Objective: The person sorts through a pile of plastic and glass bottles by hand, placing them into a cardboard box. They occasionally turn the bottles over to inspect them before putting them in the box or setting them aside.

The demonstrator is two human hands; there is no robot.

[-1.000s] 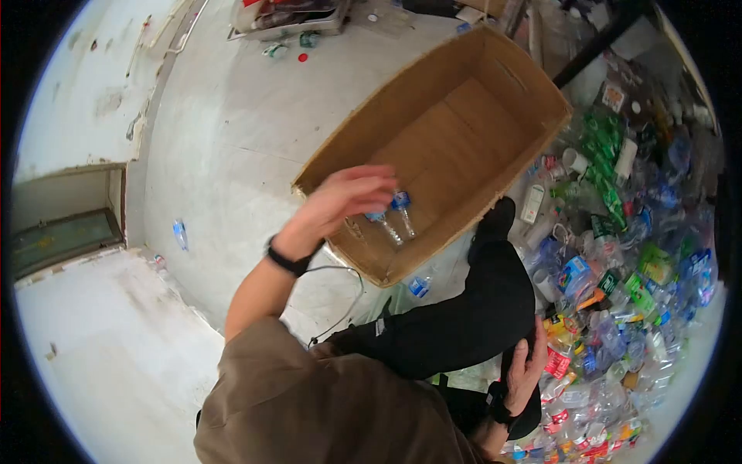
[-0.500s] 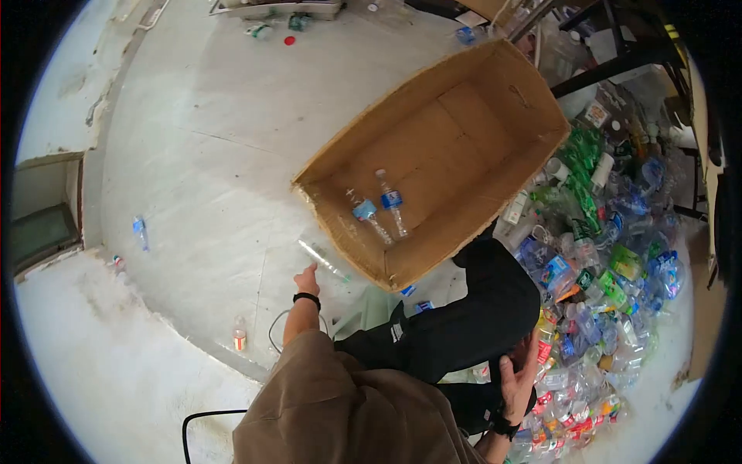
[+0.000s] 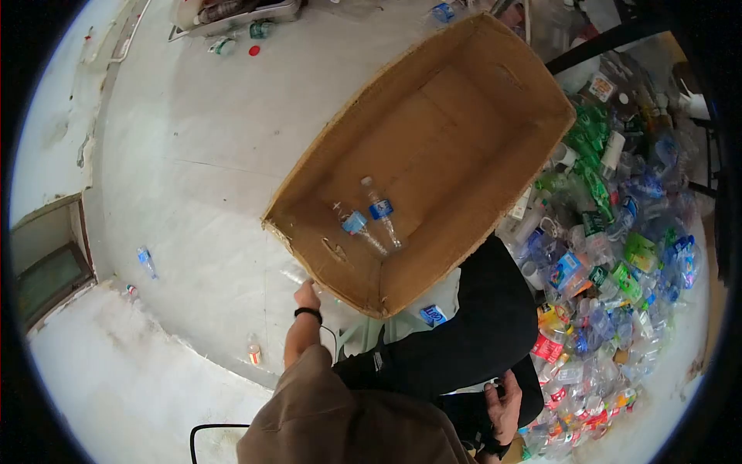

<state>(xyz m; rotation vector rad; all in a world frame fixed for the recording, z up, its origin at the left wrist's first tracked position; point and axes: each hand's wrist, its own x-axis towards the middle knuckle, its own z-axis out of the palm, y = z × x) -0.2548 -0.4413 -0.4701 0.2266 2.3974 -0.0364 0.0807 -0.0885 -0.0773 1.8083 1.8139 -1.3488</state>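
Note:
My left hand (image 3: 307, 295), a dark band on its wrist, is closed at the near left side of a large brown cardboard box (image 3: 456, 147). Its fingers are on a clear plastic bottle (image 3: 292, 271), which is partly hidden by the hand and box edge. Two clear bottles with blue labels, one (image 3: 355, 222) beside the other (image 3: 380, 209), lie inside the box. Over my dark-trousered knee (image 3: 529, 390) rests my right hand (image 3: 505, 408), thumb and fingers apart, holding nothing visible.
A large heap of used plastic bottles (image 3: 610, 263) covers the floor at right. Single bottles lie on the left floor, one (image 3: 146, 263) near the wall and another (image 3: 254, 349) closer. A red cap (image 3: 254, 51) and a grey tray (image 3: 239, 17) are at the back.
The view has shifted, so the box and floor items appear lower. My left hand now covers more of the clear bottle. My right hand sits lower on the knee, its fingers more bent.

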